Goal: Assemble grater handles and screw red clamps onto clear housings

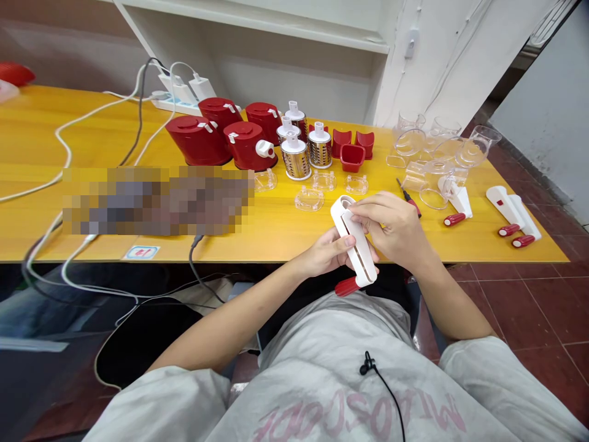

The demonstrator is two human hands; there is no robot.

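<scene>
A white crank handle [361, 258] with a red knob [346, 286] is held over the table's front edge, its slotted inner side facing up and the knob end toward my body. My left hand [329, 250] is closed around its middle, thumb on top. My right hand [391, 224] is closed at its upper right part, fingertips pinching the rim near the round end; whether a small piece sits in them is hidden. Just beyond lies a clear plastic part [308, 199]. To the right, a screwdriver [408, 197] with a red and black handle lies partly behind my right hand.
Red housings [251, 144], metal grater drums [296, 159] and red cups [352, 158] stand at the back. Clear plastic hoppers [432, 153] and more crank handles [513, 212] are on the right. Cables [69, 129] and a power strip [177, 104] occupy the left; one area is pixelated.
</scene>
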